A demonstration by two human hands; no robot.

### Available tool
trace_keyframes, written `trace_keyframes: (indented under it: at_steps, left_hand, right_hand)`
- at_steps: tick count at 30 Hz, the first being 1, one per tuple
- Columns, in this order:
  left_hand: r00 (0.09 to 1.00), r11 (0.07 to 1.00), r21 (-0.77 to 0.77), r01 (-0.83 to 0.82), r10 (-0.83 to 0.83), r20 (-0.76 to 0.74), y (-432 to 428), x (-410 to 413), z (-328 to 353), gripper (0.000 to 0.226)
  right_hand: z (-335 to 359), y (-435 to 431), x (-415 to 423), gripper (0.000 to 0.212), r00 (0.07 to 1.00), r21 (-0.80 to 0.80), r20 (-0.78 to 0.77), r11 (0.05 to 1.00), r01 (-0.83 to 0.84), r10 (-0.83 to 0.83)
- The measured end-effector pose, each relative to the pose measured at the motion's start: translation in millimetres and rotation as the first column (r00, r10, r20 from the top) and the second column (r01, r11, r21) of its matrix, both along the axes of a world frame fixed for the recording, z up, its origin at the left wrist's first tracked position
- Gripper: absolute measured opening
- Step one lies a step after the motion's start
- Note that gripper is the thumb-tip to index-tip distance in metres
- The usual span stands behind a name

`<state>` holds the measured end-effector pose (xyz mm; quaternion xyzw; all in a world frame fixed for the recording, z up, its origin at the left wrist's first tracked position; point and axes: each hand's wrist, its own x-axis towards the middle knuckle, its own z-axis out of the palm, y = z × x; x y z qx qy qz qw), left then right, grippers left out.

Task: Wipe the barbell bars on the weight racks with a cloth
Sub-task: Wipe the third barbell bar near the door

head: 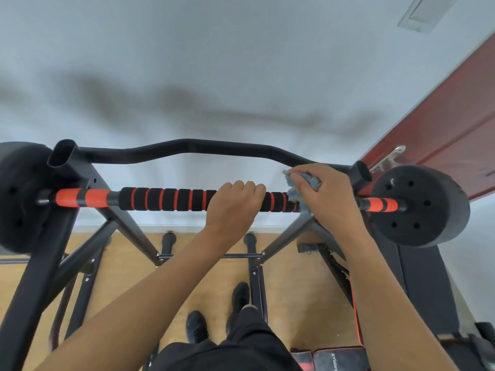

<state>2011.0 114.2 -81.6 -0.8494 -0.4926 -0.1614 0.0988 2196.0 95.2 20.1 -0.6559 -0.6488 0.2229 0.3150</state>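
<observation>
Running left-right: barbell bar (166,199)

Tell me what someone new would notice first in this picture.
The bar, padded in black and orange stripes, runs across the middle and rests on a black rack. The left hand grips it at the centre, while the right hand holds a blue cloth against it near the right end. A round black weight sits at that end, with another at the left.
</observation>
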Motion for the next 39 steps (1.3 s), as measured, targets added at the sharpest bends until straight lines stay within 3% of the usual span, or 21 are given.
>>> trace_keyframes:
  at_steps: [3, 6, 10, 13, 16, 22, 26, 28, 33, 36, 39]
  left_hand:
    - [0.999, 0.981, 0.196, -0.014, 0.006, 0.038, -9, 1, -10, 0.013]
    - [0.998, 0.962, 0.265, -0.069, 0.063, 0.032, -16, 3, -15, 0.014]
    - [0.993, 0.954, 0.275, -0.118, 0.108, 0.051, -18, 6, -21, 0.010]
    - [0.990, 0.950, 0.279, -0.141, 0.131, 0.053, -15, 9, -16, 0.010]
    - [0.989, 0.968, 0.205, -0.144, 0.131, 0.074, -13, 11, -6, 0.015]
    - [0.986, 0.986, -0.046, -0.161, 0.164, 0.044, -8, 16, 17, 0.049]
    - [0.969, 0.958, -0.148, -0.245, 0.237, -0.070, -4, 21, 25, 0.035]
    - [0.965, 0.938, -0.232, -0.259, 0.240, -0.107, 2, 20, 31, 0.032]
    - [0.957, 0.854, -0.436, -0.284, 0.230, -0.174, 19, 18, 49, 0.030]
    - [0.949, 0.791, -0.528, -0.309, 0.222, -0.222, 33, 20, 58, 0.032]
    - [0.945, 0.692, -0.644, -0.325, 0.216, -0.245, 42, 22, 64, 0.036]
  right_hand:
    - [16, -8, 10, 0.014, 0.989, 0.075, -0.148, 0.996, 0.039, -0.028]
    - [19, -2, 19, 0.015, 0.997, 0.094, -0.073, 0.995, 0.027, -0.020]
    - [-5, 11, 12, 0.015, 0.981, -0.048, 0.174, 0.996, -0.073, 0.080]
    - [-29, 8, -8, 0.029, 0.839, -0.087, 0.515, 0.984, -0.155, 0.177]
    - [-31, 0, -5, 0.024, 0.827, -0.069, 0.518, 0.975, -0.213, 0.218]
    - [-22, -26, 26, 0.017, 0.892, -0.167, 0.281, 0.933, -0.318, 0.354]
    - [-3, -8, 56, 0.016, 0.957, -0.012, 0.182, 0.974, -0.227, 0.225]
    - [2, 15, 57, 0.018, 0.954, -0.011, 0.210, 0.976, -0.217, 0.214]
    - [-10, 46, 27, 0.025, 0.827, -0.188, 0.361, 0.902, -0.388, 0.431]
    - [-26, 37, 18, 0.021, 0.825, -0.113, 0.443, 0.935, -0.337, 0.351]
    - [-36, 23, 23, 0.019, 0.847, -0.023, 0.429, 0.942, -0.335, 0.312]
